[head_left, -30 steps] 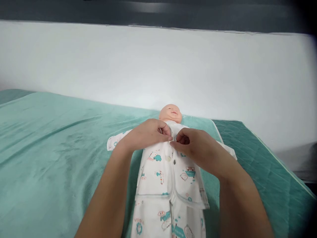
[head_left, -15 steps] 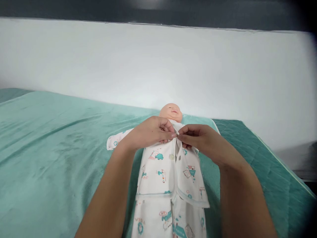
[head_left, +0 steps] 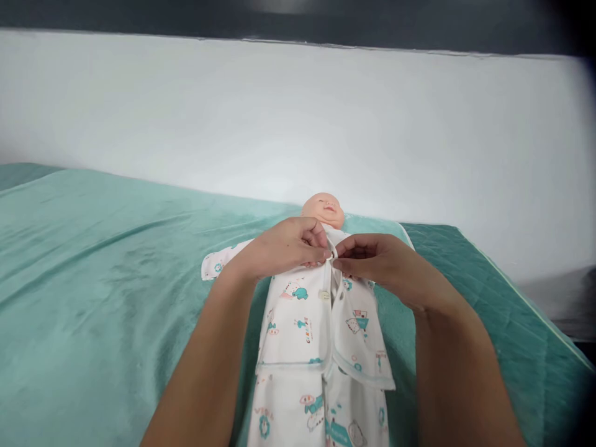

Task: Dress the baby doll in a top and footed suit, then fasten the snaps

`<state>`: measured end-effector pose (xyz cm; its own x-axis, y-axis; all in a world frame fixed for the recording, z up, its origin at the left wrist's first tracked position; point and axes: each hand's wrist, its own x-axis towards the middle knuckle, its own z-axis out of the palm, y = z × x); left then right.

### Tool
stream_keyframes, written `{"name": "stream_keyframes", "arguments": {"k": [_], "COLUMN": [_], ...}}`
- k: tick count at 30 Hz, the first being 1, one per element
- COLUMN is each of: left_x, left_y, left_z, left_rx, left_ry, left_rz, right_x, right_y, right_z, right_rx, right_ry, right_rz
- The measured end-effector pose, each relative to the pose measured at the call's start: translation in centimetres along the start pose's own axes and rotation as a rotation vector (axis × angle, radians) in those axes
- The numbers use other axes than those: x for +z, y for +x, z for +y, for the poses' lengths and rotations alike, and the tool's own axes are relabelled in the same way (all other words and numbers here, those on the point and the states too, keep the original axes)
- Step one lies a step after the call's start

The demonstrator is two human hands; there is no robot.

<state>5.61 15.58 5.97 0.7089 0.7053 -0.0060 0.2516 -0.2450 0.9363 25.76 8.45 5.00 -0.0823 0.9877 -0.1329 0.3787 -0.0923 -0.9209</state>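
A baby doll (head_left: pixel 325 210) lies on its back with its head away from me. It wears a white printed baby jacket (head_left: pixel 298 329) over matching trousers (head_left: pixel 286 410). My left hand (head_left: pixel 291 245) pinches the jacket's left front edge high on the chest, thumb against fingers. Opposite it, my right hand (head_left: pixel 372 257) pinches the right front edge, its fingertips almost touching those of the left. A fastener between the fingertips is too small and covered to make out. Lower down, the two front edges lie side by side, slightly parted.
A light green blanket (head_left: pixel 116 298) lies under the doll. At the right shows a darker green quilted cover (head_left: pixel 484 298) with a pale piped edge. A white wall or panel (head_left: pixel 233 118) rises behind the doll's head, with a dark band (head_left: pixel 186 18) above.
My right fingertips have shifted slightly at the jacket's edge, and the upper front edge now curls up between the hands. My left hand stays nearly in place.
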Motion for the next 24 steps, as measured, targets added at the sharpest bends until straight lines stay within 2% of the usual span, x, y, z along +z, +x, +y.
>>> {"name": "stream_keyframes", "arguments": {"k": [8, 16, 24], "left_x": [0.1, 0.2, 0.6], "left_y": [0.0, -0.4, 0.0], "left_z": [0.1, 0.7, 0.4], "left_rx": [-0.038, -0.047, -0.065], "left_ry": [0.049, 0.078, 0.043], "left_rz": [-0.023, -0.020, 0.018], "right_x": [0.7, 1.0, 1.4], "right_y": [-0.1, -0.3, -0.4], "right_z": [-0.4, -1.2, -1.4], "right_rx": [-0.012, -0.017, -0.029], "right_ry": [-0.092, -0.128, -0.169], "right_rz": [0.075, 0.053, 0.059]}}
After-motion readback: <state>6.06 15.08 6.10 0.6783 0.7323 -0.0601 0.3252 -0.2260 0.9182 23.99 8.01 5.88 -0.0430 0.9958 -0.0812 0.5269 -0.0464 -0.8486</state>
